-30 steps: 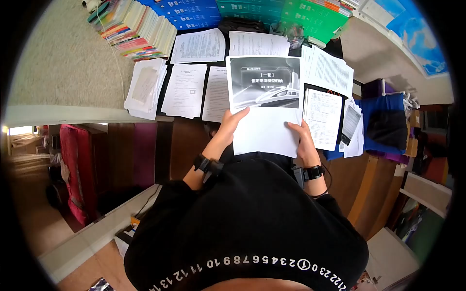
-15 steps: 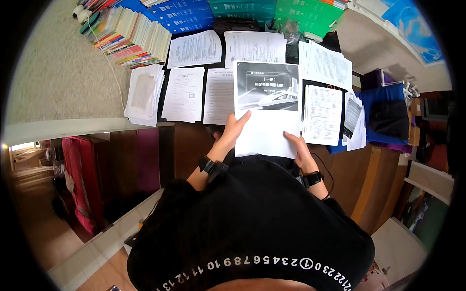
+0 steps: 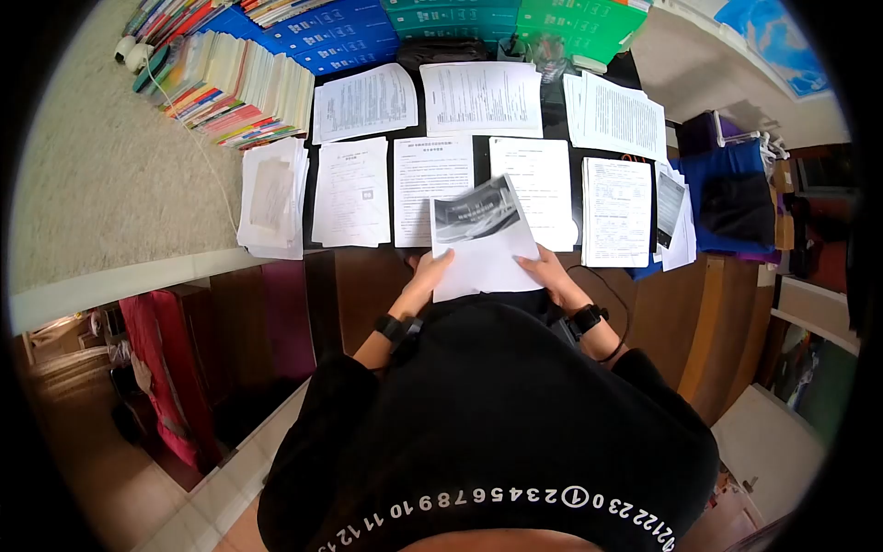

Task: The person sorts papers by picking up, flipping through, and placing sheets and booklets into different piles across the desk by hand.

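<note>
One printed sheaf (image 3: pixel 485 258) is held in front of the person's torso, over the near edge of the black worktop (image 3: pixel 555 118); its upper part carries a dark picture (the lettering is blurred) and its lower part is plain white. Two hands hold it: the grip of the left hand (image 3: pixel 430 273) is closed on the left edge, thumb on top, and the grip of the right hand (image 3: pixel 544 270) is closed on the right edge, also thumb on top. Each wrist wears one black band, two in all.

The sheaf partly covers two of the six paper piles in the near row: the third pile (image 3: pixel 434 166) and fourth pile (image 3: pixel 538 179) from the left. The first pile (image 3: pixel 271 193) and second pile (image 3: pixel 349 193) lie to the left, the fifth pile (image 3: pixel 618 212) and sixth pile (image 3: pixel 676 221) to the right. The far row has three: a left pile (image 3: pixel 366 103), a middle pile (image 3: pixel 483 97) and a right pile (image 3: pixel 621 120).

Behind them are three colours of box, blue (image 3: pixel 340 37), teal (image 3: pixel 451 23) and green (image 3: pixel 575 28). One row of books (image 3: pixel 244 87) (too many to count) stands at the left.
</note>
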### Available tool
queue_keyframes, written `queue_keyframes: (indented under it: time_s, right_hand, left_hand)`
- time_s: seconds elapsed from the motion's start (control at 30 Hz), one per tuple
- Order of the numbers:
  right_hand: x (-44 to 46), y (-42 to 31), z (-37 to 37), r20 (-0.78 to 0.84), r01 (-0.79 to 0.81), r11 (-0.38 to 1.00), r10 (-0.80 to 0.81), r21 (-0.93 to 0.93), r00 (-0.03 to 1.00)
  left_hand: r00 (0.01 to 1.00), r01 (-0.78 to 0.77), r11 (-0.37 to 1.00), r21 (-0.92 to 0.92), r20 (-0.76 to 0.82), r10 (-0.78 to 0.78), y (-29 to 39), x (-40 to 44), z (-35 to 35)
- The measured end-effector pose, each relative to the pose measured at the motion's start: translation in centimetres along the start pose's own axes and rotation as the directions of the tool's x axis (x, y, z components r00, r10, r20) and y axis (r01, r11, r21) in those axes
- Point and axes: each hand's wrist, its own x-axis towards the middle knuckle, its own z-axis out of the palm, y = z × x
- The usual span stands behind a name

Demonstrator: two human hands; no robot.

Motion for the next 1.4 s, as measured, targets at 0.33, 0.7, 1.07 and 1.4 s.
queue_keyframes:
  time_s: [0.33, 0.7, 1.07, 1.4]
  right_hand:
    - [3.9, -0.6, -7.5, -0.288, 0.235, 0.962, -0.189, 0.137, 0.939]
    - [11.7, 8.1, -14.2, -0.290, -0.005, 1.000, 0.002, -0.007, 0.957]
    - [16.2, 10.2, -10.7, -0.806, -0.514, 0.680, -0.199, -0.523, 0.557]
    - [10.9, 7.6, 5.9, -0.377, -0.102, 0.473, -0.535, -0.875, 0.756]
  left_hand:
    - [0.998, 0.058, 0.995, 0.079, -0.042, -0.055, 2.5, -0.5, -3.4]
    - [0.978, -0.019, 0.961, 0.275, -0.194, 0.075, -2.9, -1.0, -13.0]
    - [0.829, 0.007, 0.536, 0.844, -0.305, 0.470, 2.3, 0.5, -26.7]
    - [0.562, 0.391, 0.484, 0.783, -0.619, 0.548, 8.1, 7.1, -41.9]
